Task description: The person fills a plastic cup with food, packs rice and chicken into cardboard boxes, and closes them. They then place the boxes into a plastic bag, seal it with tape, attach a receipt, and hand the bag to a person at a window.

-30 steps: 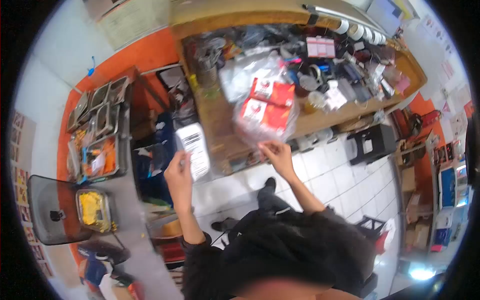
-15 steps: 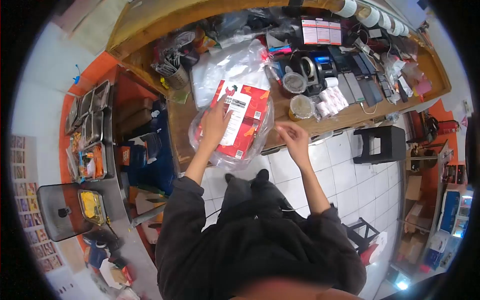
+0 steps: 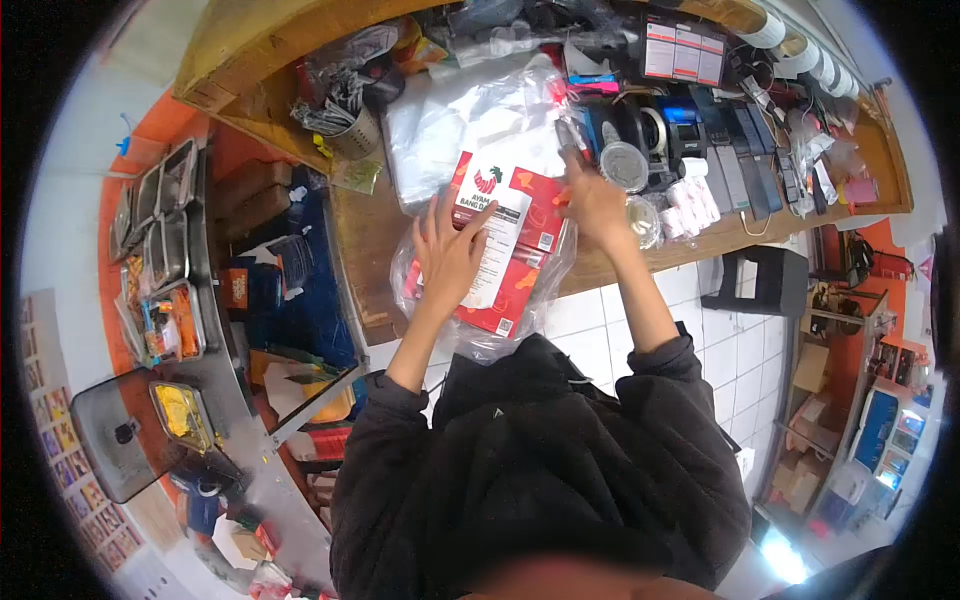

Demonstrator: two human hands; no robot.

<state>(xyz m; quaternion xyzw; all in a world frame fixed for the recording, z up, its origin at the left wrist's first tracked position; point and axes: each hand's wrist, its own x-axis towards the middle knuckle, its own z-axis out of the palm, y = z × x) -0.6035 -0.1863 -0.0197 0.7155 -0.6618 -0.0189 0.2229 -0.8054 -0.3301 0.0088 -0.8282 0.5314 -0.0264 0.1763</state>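
My left hand (image 3: 450, 255) lies with spread fingers on a paper receipt (image 3: 491, 268), pressing it against a red and white printed food box (image 3: 522, 290). A second such box (image 3: 536, 212) is beside it, farther from me. Both boxes rest in a clear plastic bag (image 3: 560, 262) at the counter's near edge. To the right of the boxes, my right hand (image 3: 600, 208) has curled fingers, with a dark narrow object (image 3: 570, 136) at its fingertips. I cannot tell what this object is.
Clear plastic bags (image 3: 460, 115) are stacked behind the boxes. Lidded cups (image 3: 624, 167), paper rolls (image 3: 692, 205) and several phones (image 3: 730, 175) are on the right. A cutlery holder (image 3: 355, 135) stands left. A black stool (image 3: 760, 280) is on the tiled floor.
My right hand has moved forward from the counter's near edge to the dark object beside the boxes. My left hand stays on the receipt, its fingers more spread. My body leans closer to the counter.
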